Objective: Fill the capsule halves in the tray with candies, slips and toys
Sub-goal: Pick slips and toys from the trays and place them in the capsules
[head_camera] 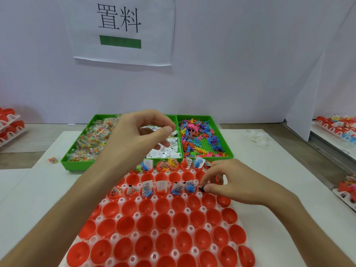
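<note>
A white tray [154,197] holds rows of red capsule halves [163,222]. Its far rows carry candy packets, paper slips [147,187] and small toys; the near rows are bare red cups. My right hand [237,185] pinches a small dark blue toy [201,188] over a half at the right end of a filled row. My left hand [138,135] hovers with curled fingers above the green bin's slips [169,149]; whether it holds one I cannot tell. Wrapped candies [90,141] fill that bin's left part. Colourful toys [198,137] lie in the right green bin.
One loose candy packet [53,160] lies on the table left of the bins. Stacked trays of red capsules [9,124] stand far left, and more filled ones [339,126] far right. A white wall with a paper sign [123,29] rises behind the bins.
</note>
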A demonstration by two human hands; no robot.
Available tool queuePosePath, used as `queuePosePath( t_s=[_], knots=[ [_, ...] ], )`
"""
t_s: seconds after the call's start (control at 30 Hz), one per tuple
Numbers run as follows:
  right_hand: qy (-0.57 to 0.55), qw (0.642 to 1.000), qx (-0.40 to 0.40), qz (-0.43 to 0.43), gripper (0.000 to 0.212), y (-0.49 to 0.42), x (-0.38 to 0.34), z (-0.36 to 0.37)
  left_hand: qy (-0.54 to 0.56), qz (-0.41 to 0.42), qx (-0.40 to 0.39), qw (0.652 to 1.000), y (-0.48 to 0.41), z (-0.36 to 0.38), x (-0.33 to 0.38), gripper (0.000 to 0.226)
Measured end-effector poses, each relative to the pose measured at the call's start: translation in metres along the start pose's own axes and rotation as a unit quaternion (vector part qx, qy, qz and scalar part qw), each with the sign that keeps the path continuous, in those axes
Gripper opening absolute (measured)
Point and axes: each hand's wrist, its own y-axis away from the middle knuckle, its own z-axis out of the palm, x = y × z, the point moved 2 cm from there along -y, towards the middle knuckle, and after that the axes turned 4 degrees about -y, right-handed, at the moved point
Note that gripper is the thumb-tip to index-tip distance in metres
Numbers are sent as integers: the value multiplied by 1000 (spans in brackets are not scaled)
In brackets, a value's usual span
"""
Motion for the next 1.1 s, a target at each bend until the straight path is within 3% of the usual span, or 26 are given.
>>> queuePosePath(
  t_s=[0.27, 0.47, 0.57, 0.63, 0.7, 0.83, 0.93, 1.1],
  knots=[
    [-43, 998, 36, -1, 7, 2, 1, -9, -2, 6, 1, 1000, -1, -1, -1, 10],
    [-64, 987, 144, -20, 20, -14, -3, -22, 7, 15, 23, 1000, -9, -14, -6, 12],
    [-70, 979, 191, -20, 15, -37, -11, -31, 11, 10, 41, 999, -15, -29, -13, 15],
    [-76, 978, 196, -18, 10, -56, -17, -33, -37, -2, 47, 998, -21, -38, -25, 15],
    [-92, 976, 195, -17, 7, -73, -24, -32, -171, -18, 50, 984, -29, -49, -45, 12],
    [-97, 975, 198, -5, 7, -96, -21, -29, -418, -113, 4, 902, -35, -75, -91, 6],
    [-114, 969, 216, 28, 12, -100, 0, -32, -458, -183, -59, 868, -34, -86, -119, 17],
    [-118, 966, 226, 42, 20, -101, 21, -32, -428, -198, -42, 881, -39, -84, -135, 14]
  ],
)
